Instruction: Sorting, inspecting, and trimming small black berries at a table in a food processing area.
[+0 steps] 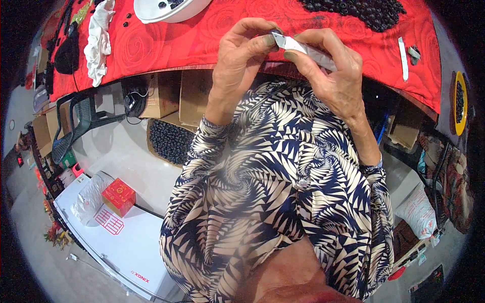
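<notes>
My right hand (336, 68) is wrapped round a long, narrow white tool (314, 54) with a pale, angled tip; its exact kind is unclear. The tip points left, to the fingers of my left hand (242, 53). Thumb and forefinger of that hand are pinched together right at the tip. Something small and dark seems to sit between them, but I cannot make out what it is. Both hands are raised at the near edge of a table with a red rose-patterned cloth (197, 45). The fingertips look dark and stained.
A heap of dark, round, berry-like pieces (361, 11) lies at the back right. Near it are a white strip (403, 59) and a white bowl (172, 14), farther left. A crumpled white cloth (99, 43) lies at left. Below stand a box of dark pieces (172, 143) and a chair (83, 118).
</notes>
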A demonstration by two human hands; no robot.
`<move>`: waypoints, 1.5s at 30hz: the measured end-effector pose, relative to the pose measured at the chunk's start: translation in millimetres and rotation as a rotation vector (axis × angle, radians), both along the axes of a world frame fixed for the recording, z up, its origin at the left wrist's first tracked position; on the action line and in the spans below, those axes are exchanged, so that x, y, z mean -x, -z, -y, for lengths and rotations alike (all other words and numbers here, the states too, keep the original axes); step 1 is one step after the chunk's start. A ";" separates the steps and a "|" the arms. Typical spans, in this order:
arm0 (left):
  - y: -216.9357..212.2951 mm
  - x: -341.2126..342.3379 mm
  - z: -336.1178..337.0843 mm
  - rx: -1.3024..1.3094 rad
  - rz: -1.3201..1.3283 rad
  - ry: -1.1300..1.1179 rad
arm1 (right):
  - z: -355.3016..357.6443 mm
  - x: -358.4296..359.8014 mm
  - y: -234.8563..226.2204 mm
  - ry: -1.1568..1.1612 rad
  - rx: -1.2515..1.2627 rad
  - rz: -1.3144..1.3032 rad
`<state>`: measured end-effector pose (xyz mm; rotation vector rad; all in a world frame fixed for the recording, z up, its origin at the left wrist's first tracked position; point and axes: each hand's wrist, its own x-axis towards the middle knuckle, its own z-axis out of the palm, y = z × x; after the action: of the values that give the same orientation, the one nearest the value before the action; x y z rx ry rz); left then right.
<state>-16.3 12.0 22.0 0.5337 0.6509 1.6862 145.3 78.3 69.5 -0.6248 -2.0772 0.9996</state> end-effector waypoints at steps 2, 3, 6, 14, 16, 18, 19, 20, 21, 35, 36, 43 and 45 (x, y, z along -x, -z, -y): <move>0.1 0.2 -0.2 -0.012 0.001 0.006 | -0.3 0.1 -0.8 -0.002 0.003 0.001; 2.7 0.2 -0.5 -0.014 0.002 -0.001 | -0.4 -0.1 -0.4 -0.002 0.007 0.004; 4.1 -0.8 -1.2 -0.014 0.006 -0.011 | -1.1 -0.2 1.8 0.000 -0.001 0.004; 4.4 1.0 -0.8 -0.043 -0.009 -0.009 | -0.7 0.9 1.0 -0.013 0.016 0.008; 5.7 -0.6 -2.2 -0.016 0.013 -0.002 | -0.9 -0.5 1.5 -0.007 0.017 0.027; 7.3 0.0 -2.7 -0.025 0.020 0.007 | -0.9 -1.0 2.1 -0.004 0.003 0.025; 6.9 0.4 -2.3 -0.035 0.024 0.013 | -0.8 -0.9 2.0 -0.003 -0.011 0.021; 6.0 0.3 -2.0 -0.034 0.023 0.012 | -1.1 -1.0 2.1 -0.004 -0.011 0.020; 5.6 0.4 -1.6 -0.028 0.018 0.007 | -1.6 -0.7 2.9 -0.009 -0.020 0.018; 13.0 5.2 -1.8 -0.031 0.082 0.087 | -0.7 -0.2 4.9 -0.009 0.002 0.025; 13.5 5.1 -1.9 -0.024 0.078 0.080 | -0.9 -0.2 4.6 -0.010 0.005 0.034; 12.5 9.3 -1.9 -0.014 0.150 0.143 | -1.8 0.0 5.3 -0.021 -0.009 0.034; 13.0 10.6 -1.8 -0.017 0.153 0.151 | -1.9 0.3 6.7 -0.022 -0.002 0.032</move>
<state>-26.9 13.8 9.0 0.4491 0.4741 1.5737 144.9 80.3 62.8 -0.6215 -2.1169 1.0054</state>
